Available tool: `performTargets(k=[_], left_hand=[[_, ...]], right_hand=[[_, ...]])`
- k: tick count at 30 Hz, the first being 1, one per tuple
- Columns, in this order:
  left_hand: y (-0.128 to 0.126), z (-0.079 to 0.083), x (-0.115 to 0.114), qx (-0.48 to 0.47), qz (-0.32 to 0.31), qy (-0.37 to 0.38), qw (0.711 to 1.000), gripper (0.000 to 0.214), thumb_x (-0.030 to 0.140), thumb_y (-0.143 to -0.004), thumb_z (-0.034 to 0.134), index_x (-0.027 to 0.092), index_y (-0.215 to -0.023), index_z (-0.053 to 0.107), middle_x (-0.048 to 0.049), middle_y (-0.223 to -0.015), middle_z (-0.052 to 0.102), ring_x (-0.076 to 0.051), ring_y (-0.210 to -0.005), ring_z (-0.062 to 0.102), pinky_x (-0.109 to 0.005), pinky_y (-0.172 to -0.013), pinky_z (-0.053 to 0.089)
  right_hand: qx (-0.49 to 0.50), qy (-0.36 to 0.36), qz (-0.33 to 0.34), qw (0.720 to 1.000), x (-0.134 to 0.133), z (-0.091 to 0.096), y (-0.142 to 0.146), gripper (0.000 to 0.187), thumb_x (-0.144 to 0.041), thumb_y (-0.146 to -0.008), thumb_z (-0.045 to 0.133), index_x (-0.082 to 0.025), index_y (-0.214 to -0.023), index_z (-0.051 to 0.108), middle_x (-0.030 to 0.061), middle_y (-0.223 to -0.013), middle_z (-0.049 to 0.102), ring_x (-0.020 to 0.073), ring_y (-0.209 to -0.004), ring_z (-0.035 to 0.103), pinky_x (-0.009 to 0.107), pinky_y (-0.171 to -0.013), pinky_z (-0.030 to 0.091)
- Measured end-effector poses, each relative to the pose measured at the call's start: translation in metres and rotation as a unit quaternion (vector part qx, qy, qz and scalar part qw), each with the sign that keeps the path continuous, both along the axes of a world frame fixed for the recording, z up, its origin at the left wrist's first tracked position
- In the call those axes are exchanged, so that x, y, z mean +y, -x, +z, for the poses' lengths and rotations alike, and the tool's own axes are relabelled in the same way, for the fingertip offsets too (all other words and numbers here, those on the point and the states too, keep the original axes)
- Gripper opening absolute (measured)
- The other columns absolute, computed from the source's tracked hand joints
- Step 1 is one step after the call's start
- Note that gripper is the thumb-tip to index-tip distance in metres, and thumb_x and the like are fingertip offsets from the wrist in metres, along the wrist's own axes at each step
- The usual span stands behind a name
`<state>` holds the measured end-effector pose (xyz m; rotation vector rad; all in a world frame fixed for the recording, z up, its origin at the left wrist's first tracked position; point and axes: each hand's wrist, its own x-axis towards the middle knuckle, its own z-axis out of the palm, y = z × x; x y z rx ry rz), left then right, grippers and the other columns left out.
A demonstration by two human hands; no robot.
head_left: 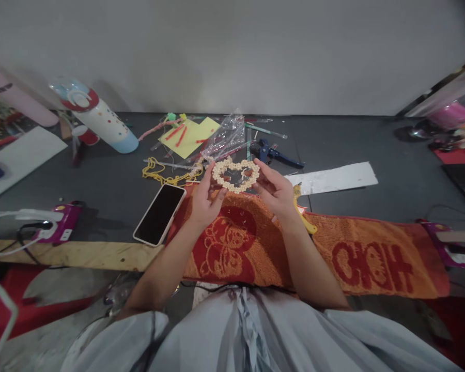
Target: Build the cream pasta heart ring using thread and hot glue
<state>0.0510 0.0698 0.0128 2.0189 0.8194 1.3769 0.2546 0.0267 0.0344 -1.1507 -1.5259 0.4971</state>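
Heart-shaped beaded piece (237, 188), one, cream, open at the centre: raised above the desk's near side, held between two hands, and taken here as the centre of the clock. Left hand (206, 204): fingers and thumb closed on the heart's 9 o'clock side. Right hand (278, 194): fingers and thumb gripping its 3 o'clock side. Towel (269, 253), orange with red figures and lettering: spread below at 6 o'clock, running out past 4. Phone (160, 214), dark screen, pale edge: face up at 8 o'clock, just beside the towel. Cord (166, 178), yellow, loosely tangled: 9 o'clock. Paper (186, 147), yellow, small red strips upon it: between 10 and 11. Plastic bag (228, 135), clear, crumpled: near 12, at the paper's edge. Hand tool (275, 153), dark blue: 2 o'clock. Strip (337, 178), white, flat: 3 o'clock. Handle (309, 223), yellow, partly hidden by the right arm: 4 o'clock. Bottle (106, 119), white and blue with coloured spots: farther out, at 10. Power socket (64, 223), purple, cables attached: well apart, between 8 and 9. Desk (349, 147), dark: beneath all these.
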Motion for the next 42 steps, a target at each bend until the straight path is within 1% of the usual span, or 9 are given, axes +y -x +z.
performTargets(k=[6, 12, 17, 21, 24, 26, 32, 36, 42], left_hand=[[-0.0001, -0.0023, 0.0005, -0.004, -0.002, 0.012, 1.000, 0.065, 0.043, -0.095, 0.055, 0.028, -0.153, 0.030, -0.0144, -0.140, 0.058, -0.019, -0.100, 0.070, -0.033, -0.085, 0.060], [-0.0015, -0.0029, 0.0002, -0.008, 0.003, 0.006, 1.000, 0.065, 0.043, -0.095, 0.055, 0.027, -0.152, 0.031, -0.0135, -0.134, 0.061, -0.020, -0.104, 0.069, -0.032, -0.086, 0.059], [-0.0009, -0.0038, 0.0003, 0.006, 0.008, 0.012, 1.000, 0.066, 0.043, -0.095, 0.054, 0.026, -0.153, 0.029, -0.0151, -0.137, 0.059, -0.019, -0.102, 0.069, -0.033, -0.085, 0.060], [-0.0005, -0.0037, 0.0006, -0.001, -0.002, 0.019, 1.000, 0.066, 0.043, -0.094, 0.056, 0.025, -0.152, 0.030, -0.0131, -0.125, 0.066, -0.019, -0.099, 0.069, -0.034, -0.085, 0.060], [-0.0013, -0.0027, 0.0000, -0.010, -0.004, 0.021, 1.000, 0.065, 0.044, -0.094, 0.056, 0.026, -0.151, 0.032, -0.0122, -0.122, 0.066, -0.020, -0.100, 0.069, -0.034, -0.085, 0.059], [-0.0021, -0.0019, -0.0005, -0.013, -0.002, 0.020, 1.000, 0.064, 0.043, -0.095, 0.055, 0.026, -0.151, 0.032, -0.0121, -0.121, 0.067, -0.020, -0.099, 0.069, -0.035, -0.084, 0.059], [-0.0028, -0.0009, -0.0003, -0.016, -0.006, 0.009, 1.000, 0.064, 0.043, -0.095, 0.055, 0.024, -0.152, 0.032, -0.0101, -0.109, 0.070, -0.019, -0.095, 0.070, -0.033, -0.082, 0.060], [-0.0027, -0.0013, 0.0001, -0.011, -0.008, 0.006, 1.000, 0.064, 0.044, -0.095, 0.053, 0.024, -0.152, 0.030, -0.0109, -0.111, 0.069, -0.019, -0.096, 0.070, -0.033, -0.082, 0.060], [-0.0026, -0.0005, -0.0009, -0.008, -0.014, 0.014, 1.000, 0.066, 0.043, -0.096, 0.052, 0.024, -0.153, 0.027, -0.0118, -0.114, 0.069, -0.020, -0.099, 0.070, -0.037, -0.090, 0.058]], right_hand=[[-0.004, 0.008, -0.006, 1.000, 0.0004, -0.0009, -0.0009, 0.051, -0.036, -0.089, 0.059, -0.028, -0.139, 0.058, 0.0045, -0.091, 0.067, 0.0169, -0.077, 0.059, 0.032, -0.070, 0.058], [-0.001, 0.004, -0.002, 1.000, 0.0012, -0.0013, -0.0007, 0.049, -0.033, -0.090, 0.056, -0.027, -0.139, 0.058, 0.0041, -0.093, 0.066, 0.0164, -0.078, 0.060, 0.031, -0.070, 0.057], [-0.009, -0.002, -0.010, 1.000, 0.0012, -0.0010, -0.0007, 0.049, -0.033, -0.090, 0.056, -0.027, -0.138, 0.058, 0.0044, -0.089, 0.066, 0.0166, -0.075, 0.058, 0.031, -0.066, 0.056], [-0.015, -0.003, -0.013, 1.000, 0.0012, -0.0007, -0.0007, 0.048, -0.032, -0.090, 0.055, -0.027, -0.138, 0.058, 0.0038, -0.088, 0.066, 0.0159, -0.072, 0.057, 0.030, -0.064, 0.055], [-0.015, -0.002, -0.013, 1.000, 0.0015, -0.0002, -0.0005, 0.048, -0.032, -0.090, 0.056, -0.027, -0.138, 0.058, 0.0038, -0.088, 0.066, 0.0158, -0.072, 0.057, 0.030, -0.063, 0.054], [-0.013, -0.004, -0.010, 1.000, 0.0017, -0.0001, -0.0002, 0.048, -0.031, -0.090, 0.056, -0.027, -0.138, 0.058, 0.0036, -0.088, 0.067, 0.0156, -0.073, 0.058, 0.030, -0.064, 0.054], [-0.003, 0.001, -0.010, 1.000, 0.0017, -0.0022, 0.0000, 0.049, -0.033, -0.090, 0.056, -0.028, -0.139, 0.058, 0.0042, -0.089, 0.067, 0.0164, -0.073, 0.060, 0.031, -0.066, 0.057], [0.004, 0.008, -0.006, 1.000, 0.0018, -0.0041, 0.0001, 0.049, -0.034, -0.091, 0.056, -0.028, -0.139, 0.057, 0.0042, -0.090, 0.067, 0.0168, -0.076, 0.061, 0.032, -0.070, 0.058], [0.018, 0.024, -0.001, 1.000, 0.0020, -0.0071, 0.0006, 0.050, -0.035, -0.091, 0.056, -0.029, -0.140, 0.056, 0.0043, -0.095, 0.067, 0.0159, -0.078, 0.063, 0.031, -0.072, 0.060]])
